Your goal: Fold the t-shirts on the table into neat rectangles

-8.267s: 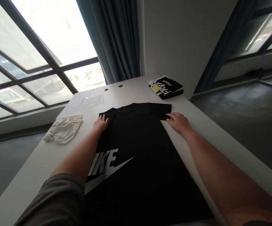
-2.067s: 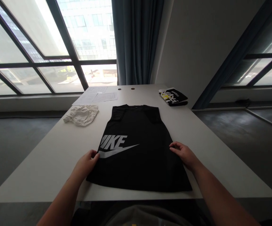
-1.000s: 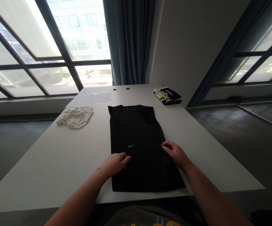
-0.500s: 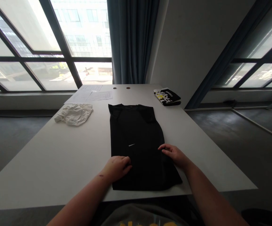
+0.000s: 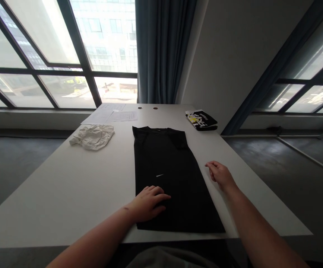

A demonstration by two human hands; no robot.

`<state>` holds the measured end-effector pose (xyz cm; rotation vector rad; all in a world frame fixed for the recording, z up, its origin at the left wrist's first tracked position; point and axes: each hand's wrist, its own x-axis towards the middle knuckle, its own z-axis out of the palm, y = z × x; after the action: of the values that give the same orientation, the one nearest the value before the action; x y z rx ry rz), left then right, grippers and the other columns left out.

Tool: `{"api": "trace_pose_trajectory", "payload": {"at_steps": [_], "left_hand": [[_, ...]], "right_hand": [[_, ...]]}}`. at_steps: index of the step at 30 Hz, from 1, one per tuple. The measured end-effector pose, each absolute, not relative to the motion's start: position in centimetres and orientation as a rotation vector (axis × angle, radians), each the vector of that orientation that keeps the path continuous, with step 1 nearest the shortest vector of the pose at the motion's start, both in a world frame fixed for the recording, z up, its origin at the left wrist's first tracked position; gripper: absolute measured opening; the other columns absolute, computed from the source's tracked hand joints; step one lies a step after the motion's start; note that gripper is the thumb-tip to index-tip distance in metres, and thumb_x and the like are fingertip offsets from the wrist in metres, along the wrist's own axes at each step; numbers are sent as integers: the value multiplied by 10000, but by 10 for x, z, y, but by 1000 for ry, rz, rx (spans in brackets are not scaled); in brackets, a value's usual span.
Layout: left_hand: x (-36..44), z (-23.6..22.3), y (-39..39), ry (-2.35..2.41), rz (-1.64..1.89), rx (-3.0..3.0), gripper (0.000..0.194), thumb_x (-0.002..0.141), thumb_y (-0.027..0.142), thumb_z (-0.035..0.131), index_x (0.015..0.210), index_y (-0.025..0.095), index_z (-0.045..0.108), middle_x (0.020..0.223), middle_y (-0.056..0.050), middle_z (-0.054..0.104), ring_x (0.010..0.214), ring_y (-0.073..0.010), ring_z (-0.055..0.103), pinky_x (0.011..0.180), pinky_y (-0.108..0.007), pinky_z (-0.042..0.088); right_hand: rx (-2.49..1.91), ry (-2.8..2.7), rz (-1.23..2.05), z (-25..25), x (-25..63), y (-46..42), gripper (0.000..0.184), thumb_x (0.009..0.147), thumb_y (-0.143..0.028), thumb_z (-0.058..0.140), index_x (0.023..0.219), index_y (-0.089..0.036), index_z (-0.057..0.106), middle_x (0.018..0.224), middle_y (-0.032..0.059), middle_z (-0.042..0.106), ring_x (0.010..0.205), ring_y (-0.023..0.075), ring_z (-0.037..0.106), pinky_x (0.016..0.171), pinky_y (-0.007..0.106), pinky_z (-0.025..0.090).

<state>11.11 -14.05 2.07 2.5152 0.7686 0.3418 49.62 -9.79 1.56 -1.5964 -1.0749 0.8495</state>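
Since the previous frame, the right hand (image 5: 219, 175) has moved off the right edge of the black shirt (image 5: 175, 160), the shirt's near right corner has straightened out, and the left hand (image 5: 151, 203) has uncurled its fingers. The shirt lies flat on the white table (image 5: 66, 193), collar at the far end and hem close to the table's near edge. Its left side runs nearly straight, its right side slants outward toward the hem, and a small pale mark (image 5: 160, 175) shows just beyond the left hand. That hand rests palm down on the shirt's near left part, open, with fingers spread and the thumb held apart; it grips nothing. The right hand is just beside the shirt's right edge, above the table, its fingers loosely bent and holding nothing visible; whether the fingertips meet the thumb cannot be told, nor whether the hand touches the table. To the far left of the shirt lies a crumpled white cloth (image 5: 94, 137), with printed papers (image 5: 122, 116) beyond it. To the shirt's far right sits a folded black bundle (image 5: 203, 120) with white and yellow print. Well beyond the shirt's collar hangs a blue curtain (image 5: 161, 52) beside a window (image 5: 108, 37).
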Motion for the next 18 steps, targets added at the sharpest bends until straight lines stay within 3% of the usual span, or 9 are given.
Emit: {"api": "trace_pose_trajectory", "payload": {"at_steps": [3,7,10,13,18], "left_hand": [[113,26,-121,758,395,2524,446,1014,272,530,1454,345,551,1335,-43,614,1202,-222,580,1079,-396,437],[116,26,-88,752,409,2657,410,979,224,548,1362,341,636,1343,-28,651,1256,-256,556,1062,-440,428],[117,18,-72,728,405,2673,382,956,197,556,1290,337,678,1329,-7,684,1275,-251,556,1035,-439,429],[115,10,-69,721,427,2653,349,953,205,562,1256,322,690,1339,5,693,1312,-254,541,1038,-444,415],[108,2,-69,678,441,2648,291,950,286,605,1225,310,696,1362,1,680,1301,-263,550,1025,-439,414]], "right_hand": [[-1646,-1321,953,36,472,-67,340,798,-534,688,862,-201,660,511,-67,508,388,92,428,367,204,324],[-1599,-1664,1134,59,413,-9,275,851,-474,668,921,-208,670,588,-33,608,471,116,542,405,195,411],[-1566,-1887,1213,71,361,45,251,887,-434,652,961,-199,700,761,36,727,644,155,659,503,214,508],[-1519,-2244,966,80,310,99,276,899,-420,679,1065,-213,758,988,63,782,852,187,714,703,244,569],[-1523,-2520,654,80,232,172,399,883,-419,731,1258,-282,740,1179,37,769,1067,218,705,947,274,532]]}}
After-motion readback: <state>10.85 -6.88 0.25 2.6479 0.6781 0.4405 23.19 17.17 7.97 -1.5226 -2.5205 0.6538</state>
